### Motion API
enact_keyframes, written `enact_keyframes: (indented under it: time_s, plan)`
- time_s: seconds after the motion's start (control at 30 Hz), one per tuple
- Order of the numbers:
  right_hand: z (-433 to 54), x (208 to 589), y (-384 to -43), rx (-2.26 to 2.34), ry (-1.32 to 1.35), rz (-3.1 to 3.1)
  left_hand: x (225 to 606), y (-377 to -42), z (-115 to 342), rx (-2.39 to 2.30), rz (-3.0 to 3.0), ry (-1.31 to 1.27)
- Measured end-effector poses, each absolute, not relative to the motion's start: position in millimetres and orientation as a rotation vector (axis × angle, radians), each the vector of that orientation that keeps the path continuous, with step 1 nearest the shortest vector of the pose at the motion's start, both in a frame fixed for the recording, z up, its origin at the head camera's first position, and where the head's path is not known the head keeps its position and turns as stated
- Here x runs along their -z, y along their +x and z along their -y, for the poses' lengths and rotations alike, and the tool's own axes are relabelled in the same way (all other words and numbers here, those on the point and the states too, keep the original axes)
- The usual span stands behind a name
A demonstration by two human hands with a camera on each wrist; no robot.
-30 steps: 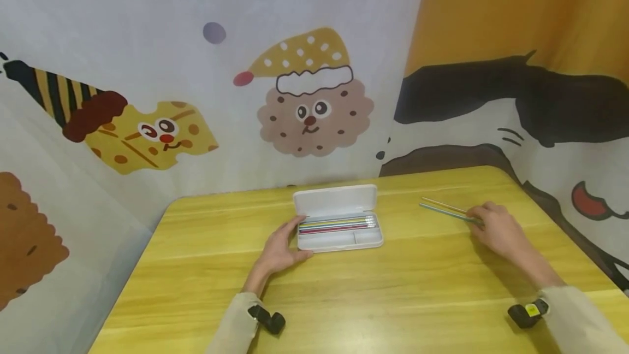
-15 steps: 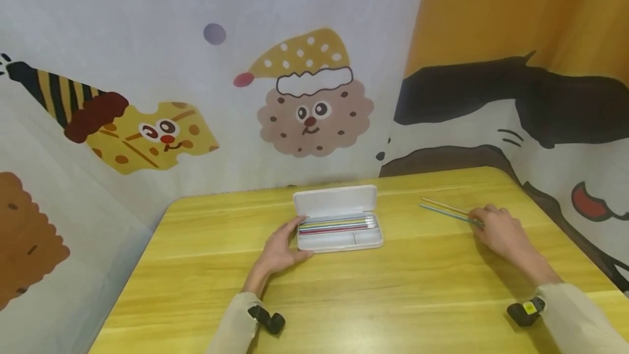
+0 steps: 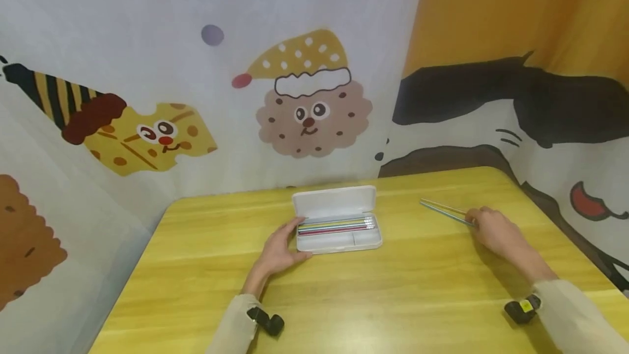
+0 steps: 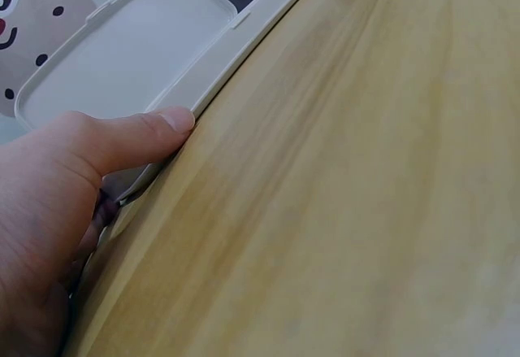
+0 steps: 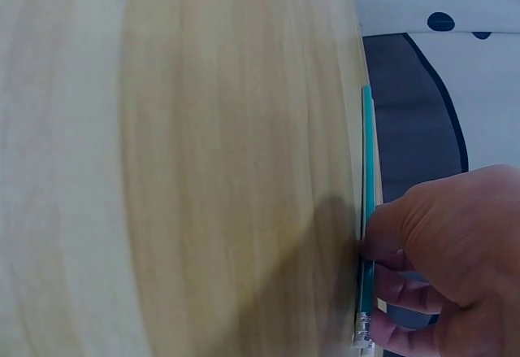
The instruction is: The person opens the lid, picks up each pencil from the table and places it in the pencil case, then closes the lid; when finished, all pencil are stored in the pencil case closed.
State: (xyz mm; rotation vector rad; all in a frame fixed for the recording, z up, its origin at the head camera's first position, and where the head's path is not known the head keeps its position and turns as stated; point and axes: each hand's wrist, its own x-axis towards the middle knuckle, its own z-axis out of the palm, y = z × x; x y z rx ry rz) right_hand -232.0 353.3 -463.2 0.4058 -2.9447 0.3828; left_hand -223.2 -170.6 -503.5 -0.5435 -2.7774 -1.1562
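Observation:
A white pencil case (image 3: 326, 242) lies with its lid raised, and several pencils (image 3: 336, 228) with silvery ends sit in its rear compartment. My left hand (image 3: 277, 250) holds the case's left end, thumb (image 4: 166, 125) on the front edge, the other fingers at the side and partly hidden. On the right, my right hand (image 3: 501, 234) pinches a teal pencil (image 5: 368, 145) and a yellowish pencil (image 3: 444, 205) near their right ends. Their far tips almost meet. In the right wrist view the thumb presses the teal pencil, while the yellowish one is mostly hidden.
The yellow wood-grain table (image 3: 383, 288) carries the case and the pencils. A curtain (image 3: 196, 81) printed with cartoon figures hangs behind the table's far edge. The case's front strip has a small divided-off compartment at its right.
The two pencils' left tips have drawn together under my right hand, and that hand has shifted slightly left. My left hand stays at the case.

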Motion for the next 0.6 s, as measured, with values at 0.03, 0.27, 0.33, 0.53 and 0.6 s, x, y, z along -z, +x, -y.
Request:
enact_keyframes:
  time_s: [0.03,0.27,0.33,0.53,0.6]
  plan:
    - [-352.9,463.5,-231.9,-0.382,0.412,2.948,504.2,-222.5,171.3,1.158,2.778,-0.542]
    - [-352.2,463.2,-230.2,-0.396,0.453,2.915,504.5,-221.4,172.3,1.163,2.773,-0.536]
    - [-348.9,461.7,-228.6,-0.408,0.481,2.887,505.1,-221.4,172.4,1.158,2.777,-0.536]
    - [-332.5,452.7,-224.0,-0.421,0.582,2.795,506.1,-220.6,172.7,1.149,2.775,-0.526]
    - [-327.1,449.3,-222.1,-0.419,0.596,2.772,505.9,-220.8,172.5,1.149,2.766,-0.531]
